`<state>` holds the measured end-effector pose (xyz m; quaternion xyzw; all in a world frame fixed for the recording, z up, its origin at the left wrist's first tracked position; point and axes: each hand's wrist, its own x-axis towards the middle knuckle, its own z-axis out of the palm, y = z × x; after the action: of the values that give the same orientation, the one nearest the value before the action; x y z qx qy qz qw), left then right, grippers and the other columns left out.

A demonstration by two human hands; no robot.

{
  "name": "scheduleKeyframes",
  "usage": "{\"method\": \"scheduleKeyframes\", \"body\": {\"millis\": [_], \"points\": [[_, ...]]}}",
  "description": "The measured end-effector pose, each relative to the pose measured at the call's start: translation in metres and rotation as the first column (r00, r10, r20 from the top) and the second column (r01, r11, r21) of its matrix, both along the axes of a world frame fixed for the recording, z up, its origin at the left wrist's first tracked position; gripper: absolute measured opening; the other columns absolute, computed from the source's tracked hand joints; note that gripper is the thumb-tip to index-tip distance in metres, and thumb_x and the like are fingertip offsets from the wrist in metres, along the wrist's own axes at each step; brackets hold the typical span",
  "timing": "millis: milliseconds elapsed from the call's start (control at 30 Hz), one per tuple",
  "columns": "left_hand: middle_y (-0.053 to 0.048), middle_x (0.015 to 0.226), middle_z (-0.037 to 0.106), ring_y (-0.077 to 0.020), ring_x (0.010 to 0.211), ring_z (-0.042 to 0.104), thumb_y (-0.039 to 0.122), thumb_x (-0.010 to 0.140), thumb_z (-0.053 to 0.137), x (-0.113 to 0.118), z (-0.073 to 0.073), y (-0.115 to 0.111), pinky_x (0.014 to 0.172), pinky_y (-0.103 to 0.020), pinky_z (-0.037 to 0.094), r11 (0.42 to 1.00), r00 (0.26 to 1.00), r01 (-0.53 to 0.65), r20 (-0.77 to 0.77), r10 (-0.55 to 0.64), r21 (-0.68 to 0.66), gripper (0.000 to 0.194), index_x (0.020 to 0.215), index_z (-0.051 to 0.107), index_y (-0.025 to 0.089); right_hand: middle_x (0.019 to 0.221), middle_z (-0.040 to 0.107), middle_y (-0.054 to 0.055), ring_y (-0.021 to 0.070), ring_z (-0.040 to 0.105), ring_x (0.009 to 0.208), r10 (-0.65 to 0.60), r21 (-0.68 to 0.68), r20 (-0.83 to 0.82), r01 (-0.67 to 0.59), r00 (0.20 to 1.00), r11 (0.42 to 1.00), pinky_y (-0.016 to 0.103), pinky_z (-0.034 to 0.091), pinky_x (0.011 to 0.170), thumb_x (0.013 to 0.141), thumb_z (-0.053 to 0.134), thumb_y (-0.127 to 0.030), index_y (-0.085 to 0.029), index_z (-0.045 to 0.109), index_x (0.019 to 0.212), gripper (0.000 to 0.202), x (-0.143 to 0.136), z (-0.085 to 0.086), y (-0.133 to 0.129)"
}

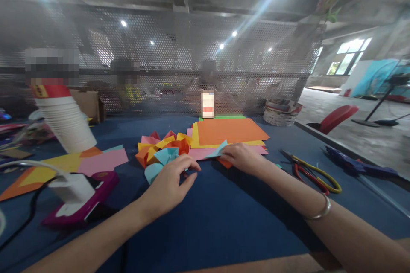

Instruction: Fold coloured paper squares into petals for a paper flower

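My right hand [241, 158] is closed on a small light-blue piece of folded paper [218, 151], just in front of a stack of coloured paper sheets [232, 131]. My left hand [176, 179] hovers beside a cluster of folded paper pieces [165, 147] in orange, yellow, pink and blue. Its fingers are bent, with the thumb apart from them, and nothing shows between them. The nearest pieces to it are light blue, partly hidden behind the hand. Below my right fingers, an orange bit of paper [225, 163] peeks out.
Scissors [315, 175] with yellow and red handles and a blue glue gun [361, 162] lie at right. A purple power strip [104, 187] with a white plug, loose coloured sheets [102, 162] and stacked paper cups [64, 119] occupy the left. A woven basket [282, 113] stands by the perforated screen.
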<state>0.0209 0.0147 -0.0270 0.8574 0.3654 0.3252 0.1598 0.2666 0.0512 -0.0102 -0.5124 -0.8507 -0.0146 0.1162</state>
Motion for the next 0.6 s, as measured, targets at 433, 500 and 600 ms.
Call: {"method": "scheduleKeyframes", "body": {"millis": [433, 500, 600], "points": [[-0.021, 0.137, 0.050, -0.0340, 0.130, 0.042, 0.061, 0.092, 0.034, 0.008, -0.016, 0.022, 0.112, -0.057, 0.016, 0.997, 0.959, -0.022, -0.281, 0.041, 0.071, 0.071, 0.137, 0.041, 0.007, 0.140, 0.046, 0.008, 0.0273, 0.039, 0.129, 0.039, -0.008, 0.056, -0.039, 0.998, 0.999, 0.049, 0.034, 0.100, 0.094, 0.045, -0.020, -0.027, 0.049, 0.128, 0.035, 0.002, -0.018, 0.013], [-0.021, 0.136, 0.051, -0.0340, 0.130, 0.042, 0.062, 0.092, 0.032, 0.008, -0.018, 0.023, 0.112, -0.057, 0.016, 0.997, 0.959, -0.025, -0.278, 0.045, 0.073, 0.072, 0.138, 0.040, 0.007, 0.133, 0.051, 0.009, 0.0275, 0.042, 0.125, 0.015, 0.014, 0.030, -0.015, 0.999, 1.000, 0.049, 0.033, 0.099, 0.092, 0.051, -0.022, -0.021, 0.054, 0.120, 0.028, 0.001, -0.015, 0.012], [-0.020, 0.134, 0.053, -0.0351, 0.129, 0.043, 0.059, 0.093, 0.036, 0.008, -0.019, 0.024, 0.111, -0.058, 0.017, 0.998, 0.969, -0.031, -0.244, 0.044, 0.055, 0.069, 0.139, 0.039, 0.008, 0.117, 0.059, 0.009, 0.0267, 0.049, 0.115, -0.053, 0.076, -0.052, 0.057, 0.997, 0.995, 0.050, 0.030, 0.100, 0.089, 0.056, -0.023, -0.015, 0.060, 0.104, 0.017, -0.004, -0.006, 0.008]]}}
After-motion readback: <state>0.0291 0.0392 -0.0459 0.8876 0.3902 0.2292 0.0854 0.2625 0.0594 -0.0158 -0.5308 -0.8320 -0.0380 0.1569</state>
